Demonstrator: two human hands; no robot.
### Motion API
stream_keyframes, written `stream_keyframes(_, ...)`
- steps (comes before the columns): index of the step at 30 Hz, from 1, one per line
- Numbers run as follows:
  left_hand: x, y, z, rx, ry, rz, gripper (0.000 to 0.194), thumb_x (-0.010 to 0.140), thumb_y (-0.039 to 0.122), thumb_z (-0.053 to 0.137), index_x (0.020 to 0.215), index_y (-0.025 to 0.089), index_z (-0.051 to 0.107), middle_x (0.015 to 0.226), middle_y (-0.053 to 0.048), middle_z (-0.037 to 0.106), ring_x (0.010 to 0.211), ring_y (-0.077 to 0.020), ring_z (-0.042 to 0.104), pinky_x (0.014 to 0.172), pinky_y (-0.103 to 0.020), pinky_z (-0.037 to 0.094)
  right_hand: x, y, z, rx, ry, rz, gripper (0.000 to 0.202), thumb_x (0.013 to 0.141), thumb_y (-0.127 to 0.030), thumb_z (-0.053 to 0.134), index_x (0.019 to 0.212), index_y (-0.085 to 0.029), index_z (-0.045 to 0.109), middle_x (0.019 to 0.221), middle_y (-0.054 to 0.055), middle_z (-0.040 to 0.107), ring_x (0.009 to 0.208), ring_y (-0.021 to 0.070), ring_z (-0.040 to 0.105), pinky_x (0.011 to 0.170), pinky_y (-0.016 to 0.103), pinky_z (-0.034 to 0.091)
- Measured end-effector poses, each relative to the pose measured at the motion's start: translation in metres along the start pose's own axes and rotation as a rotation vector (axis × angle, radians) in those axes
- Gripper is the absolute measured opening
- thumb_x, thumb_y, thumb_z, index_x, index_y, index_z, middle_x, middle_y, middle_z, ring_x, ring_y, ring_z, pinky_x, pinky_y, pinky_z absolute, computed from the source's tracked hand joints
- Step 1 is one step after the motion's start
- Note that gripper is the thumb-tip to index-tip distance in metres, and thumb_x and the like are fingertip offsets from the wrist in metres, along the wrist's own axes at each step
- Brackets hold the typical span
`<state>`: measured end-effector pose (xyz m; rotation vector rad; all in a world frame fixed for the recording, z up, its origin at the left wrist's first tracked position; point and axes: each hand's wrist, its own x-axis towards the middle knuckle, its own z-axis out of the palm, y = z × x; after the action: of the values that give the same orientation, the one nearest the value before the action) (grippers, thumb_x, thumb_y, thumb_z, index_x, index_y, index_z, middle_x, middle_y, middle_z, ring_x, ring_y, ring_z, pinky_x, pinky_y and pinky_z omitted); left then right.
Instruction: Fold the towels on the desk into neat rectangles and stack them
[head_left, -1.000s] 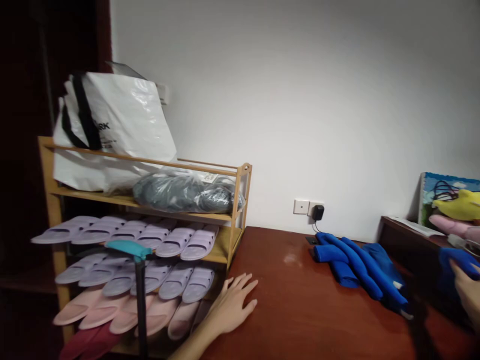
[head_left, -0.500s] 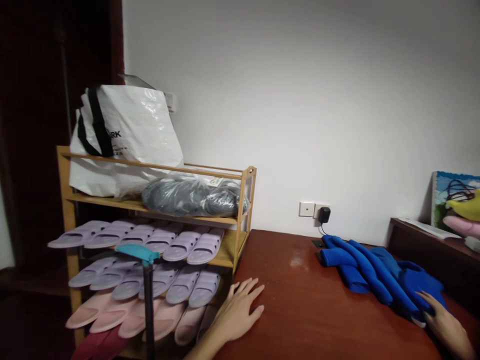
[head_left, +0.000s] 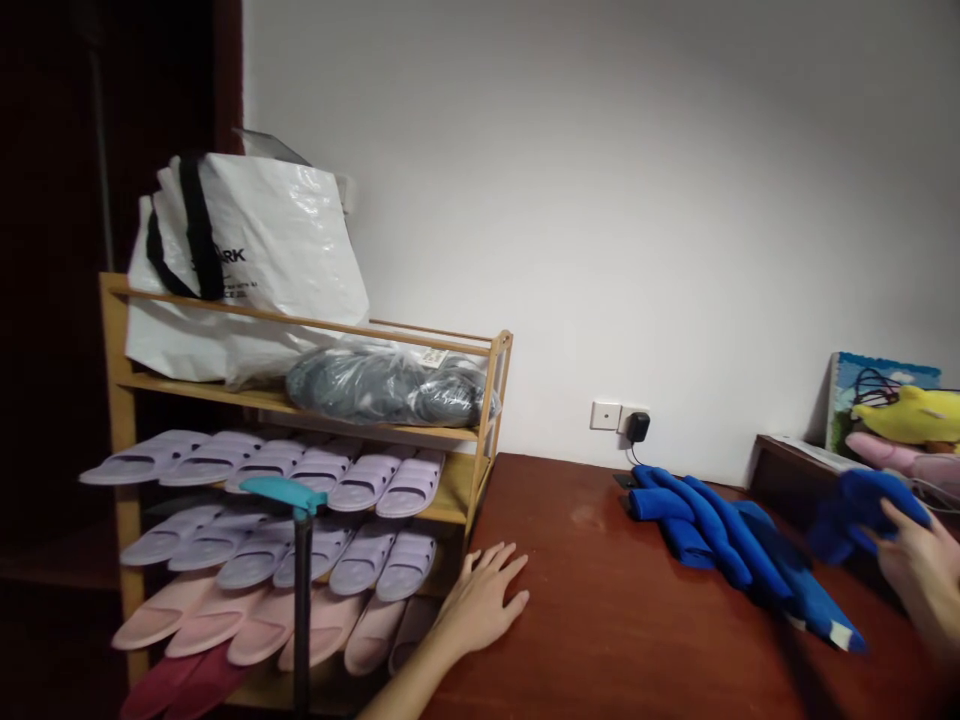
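Observation:
My left hand lies flat on the reddish-brown table top near its left edge, fingers spread and holding nothing. At the right, my right hand grips a bunched blue cloth, raised off the table and partly blurred. Several rolled or folded blue cloths lie in a slanting heap on the table, left of my right hand. A white tag shows at the near end of the heap.
A wooden shoe rack with lilac slippers and pink slippers stands left. It carries a white bag. A teal-topped pole stands before it. A yellow plush toy sits on the raised ledge at right.
My right hand has lifted one blue cloth up from the heap, toward the right. The left hand stays flat on the table. The view has shifted slightly.

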<state>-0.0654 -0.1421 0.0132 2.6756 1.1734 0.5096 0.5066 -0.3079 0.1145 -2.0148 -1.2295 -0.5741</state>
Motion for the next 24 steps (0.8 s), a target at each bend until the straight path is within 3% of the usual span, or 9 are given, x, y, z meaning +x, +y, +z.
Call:
stream_keyframes(2, 0.0, 0.002, -0.002, 0.008, -0.014, -0.002, 0.051, 0.087, 0.045, 0.044, 0.134, 0.028, 0.047, 0.144, -0.006, 0.038, 0.133, -0.026, 0.031, 0.108, -0.05, 0.019, 0.017, -0.038, 0.01, 0.054, 0.052, 0.049, 0.075, 0.085, -0.048, 0.01, 0.146, -0.004, 0.012, 0.141, 0.016, 0.037, 0.12, 0.0301, 0.048, 0.096, 0.04, 0.042)
stream_keyframes(6, 0.001, 0.004, -0.005, 0.038, -0.025, -0.012, 0.05, 0.087, 0.044, 0.044, 0.134, 0.029, 0.047, 0.145, -0.006, 0.038, 0.133, -0.0255, 0.032, 0.107, -0.049, 0.02, -0.003, -0.092, 0.074, -0.047, -0.363, -0.311, 0.056, 0.075, -0.021, 0.035, 0.128, -0.022, 0.052, 0.138, -0.003, 0.044, 0.136, 0.0227, 0.026, 0.111, 0.033, 0.026)
stream_keyframes(8, 0.002, 0.004, -0.004, 0.055, -0.027, -0.012, 0.049, 0.087, 0.044, 0.044, 0.134, 0.029, 0.047, 0.145, -0.005, 0.038, 0.133, -0.0251, 0.032, 0.107, -0.048, 0.021, -0.031, -0.102, 0.114, -0.049, -0.486, -0.358, 0.058, 0.068, -0.012, 0.037, 0.119, -0.029, 0.059, 0.135, -0.008, 0.047, 0.134, 0.0198, 0.03, 0.109, 0.032, 0.029)
stream_keyframes(10, 0.003, 0.003, -0.002, 0.069, -0.032, -0.011, 0.049, 0.087, 0.045, 0.044, 0.134, 0.03, 0.046, 0.145, -0.005, 0.038, 0.133, -0.0247, 0.032, 0.108, -0.047, 0.021, -0.058, -0.1, 0.144, -0.061, -0.544, -0.346, 0.064, 0.068, -0.011, 0.036, 0.126, -0.03, 0.053, 0.142, -0.008, 0.037, 0.133, 0.0211, 0.03, 0.107, 0.037, 0.033)
stream_keyframes(12, 0.005, 0.002, 0.0, 0.082, -0.039, -0.006, 0.049, 0.088, 0.045, 0.044, 0.135, 0.03, 0.046, 0.144, -0.004, 0.038, 0.133, -0.0245, 0.032, 0.108, -0.047, 0.021, -0.074, -0.089, 0.16, -0.077, -0.557, -0.31, 0.065, 0.073, -0.013, 0.034, 0.135, -0.03, 0.042, 0.147, -0.007, 0.026, 0.135, 0.0235, 0.027, 0.105, 0.043, 0.035)
stream_keyframes(16, 0.008, 0.001, 0.002, 0.11, -0.043, 0.004, 0.049, 0.088, 0.045, 0.043, 0.135, 0.03, 0.045, 0.145, -0.004, 0.038, 0.133, -0.024, 0.032, 0.107, -0.046, 0.022, -0.077, -0.059, 0.161, -0.117, -0.552, -0.232, 0.063, 0.078, -0.015, 0.03, 0.139, -0.031, 0.036, 0.149, -0.005, 0.022, 0.135, 0.0221, 0.027, 0.106, 0.042, 0.034)
stream_keyframes(19, 0.01, 0.002, 0.002, 0.112, -0.05, 0.008, 0.049, 0.089, 0.045, 0.042, 0.135, 0.03, 0.045, 0.145, -0.004, 0.038, 0.132, -0.0244, 0.032, 0.107, -0.046, 0.022, -0.073, -0.045, 0.153, -0.187, -0.544, -0.161, 0.063, 0.079, -0.013, 0.026, 0.14, -0.029, 0.034, 0.15, -0.004, 0.019, 0.136, 0.0271, 0.025, 0.102, 0.053, 0.034)
stream_keyframes(22, 0.009, 0.003, 0.001, 0.102, -0.042, 0.008, 0.049, 0.089, 0.045, 0.043, 0.135, 0.029, 0.046, 0.144, -0.005, 0.039, 0.132, -0.0245, 0.032, 0.106, -0.047, 0.022, -0.069, -0.049, 0.143, -0.281, -0.515, -0.125, 0.066, 0.079, -0.007, 0.02, 0.14, -0.028, 0.033, 0.149, -0.001, 0.02, 0.135, 0.0334, 0.025, 0.095, 0.067, 0.031)
stream_keyframes(24, 0.007, 0.004, 0.0, 0.094, -0.031, 0.01, 0.049, 0.088, 0.044, 0.043, 0.134, 0.029, 0.046, 0.144, -0.005, 0.039, 0.132, -0.0244, 0.033, 0.106, -0.047, 0.022, -0.065, -0.062, 0.134, -0.329, -0.486, -0.155, 0.067, 0.078, -0.004, 0.019, 0.138, -0.029, 0.038, 0.147, 0.001, 0.027, 0.133, 0.0348, 0.029, 0.094, 0.07, 0.027)
